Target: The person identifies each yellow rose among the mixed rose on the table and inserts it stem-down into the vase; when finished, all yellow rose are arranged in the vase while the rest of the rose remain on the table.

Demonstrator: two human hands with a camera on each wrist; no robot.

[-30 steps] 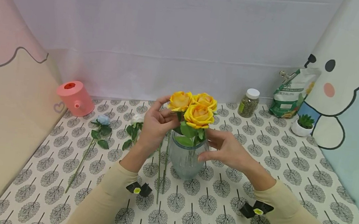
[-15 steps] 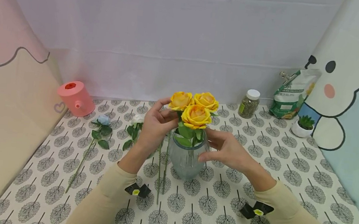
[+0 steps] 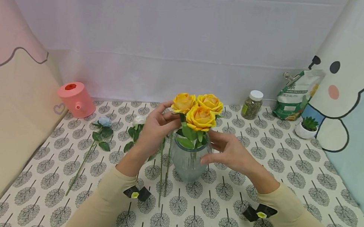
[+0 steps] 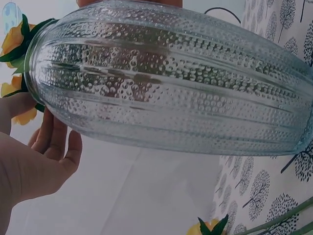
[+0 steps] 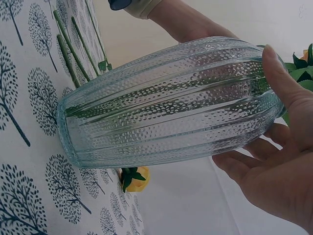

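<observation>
Three yellow roses (image 3: pixel 201 118) stand in a bluish ribbed glass vase (image 3: pixel 187 166), upright on the table; their blooms rise above its rim. My left hand (image 3: pixel 158 126) is at the vase's left side, its thumb and fingers pinching the leftmost rose (image 3: pixel 184 103) below the bloom; part of that grip is hidden by leaves. My right hand (image 3: pixel 231 153) holds the vase near its mouth. In the right wrist view its thumb (image 5: pixel 279 73) lies on one side of the glass and its fingers (image 5: pixel 239 161) curl around the other.
A blue rose (image 3: pixel 104 121) and a white rose (image 3: pixel 138 121) lie left of the vase, with loose green stems (image 3: pixel 161 178) beside it. Behind stand a pink watering can (image 3: pixel 77 99), a jar (image 3: pixel 252 104), a green-white bag (image 3: pixel 297 94) and a potted succulent (image 3: pixel 307 127).
The yellow blooms sway slightly, the front one left and then back right. My left wrist has shifted a little left and down. My right hand and the vase stay in place.
</observation>
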